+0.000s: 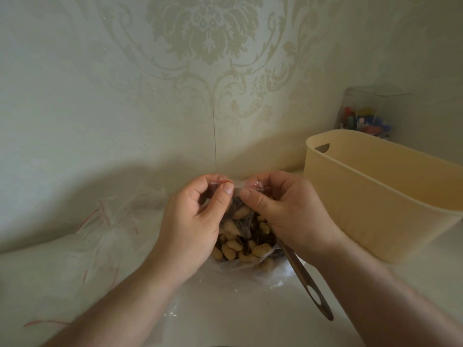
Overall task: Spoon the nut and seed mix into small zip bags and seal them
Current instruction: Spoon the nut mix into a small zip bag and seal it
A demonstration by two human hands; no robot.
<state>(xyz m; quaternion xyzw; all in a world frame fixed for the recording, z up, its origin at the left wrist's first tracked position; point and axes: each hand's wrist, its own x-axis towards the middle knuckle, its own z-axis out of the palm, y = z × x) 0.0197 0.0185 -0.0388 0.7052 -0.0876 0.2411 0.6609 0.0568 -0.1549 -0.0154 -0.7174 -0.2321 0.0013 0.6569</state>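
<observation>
The two bare forearms entered from the lower edge of the frame, nearest the camera, and converged on a small zip bag (244,221) held upright above the pale counter (225,319). The left hand (193,221) pinched the left end of the bag's red-lined closure strip between thumb and forefinger, the remaining fingers curled loosely; the right hand (283,211) pinched the strip just beside it, thumb tips nearly touching, so that both hands were clamped on the bag's top edge. The bag was already well filled with the nut and seed mix (238,246), pale peanuts and dark seeds showing through the film, which suggested that spooning for this bag was finished and sealing was in hand; whether the strip was fully pressed shut could not be told. A wooden spoon (304,281) lay idle beneath the right wrist, its handle pointing toward the camera, resting on a larger clear plastic bag (263,274) that appeared to hold the bulk supply. To the left lay a heap of empty zip bags (107,221) with red strips, implying several remained to fill. At right stood a beige plastic bin (375,196), and behind it a clear container (365,113) of small coloured items against the patterned wall.
</observation>
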